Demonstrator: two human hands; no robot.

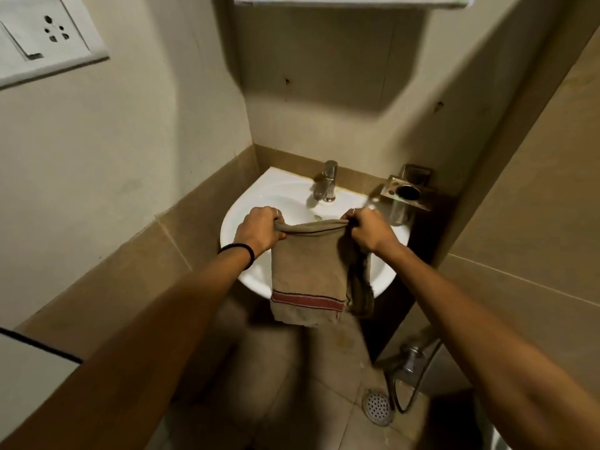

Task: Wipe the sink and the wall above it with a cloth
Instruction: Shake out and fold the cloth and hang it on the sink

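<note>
A brown cloth [306, 271] with a red stripe near its lower edge hangs over the front of the white corner sink [279, 196]. My left hand [259, 228] grips its top left corner and my right hand [368, 230] grips its top right corner, stretching the top edge between them. The cloth hides much of the basin. The beige tiled wall [324, 99] rises behind the sink, partly in shadow.
A chrome tap [326, 185] stands at the back of the sink. A metal holder [407, 194] is fixed to the wall at the right. A socket plate [42, 37] sits upper left, a white shelf [350, 0] overhead, a floor drain [378, 407] and hose valve [409, 355] lower right.
</note>
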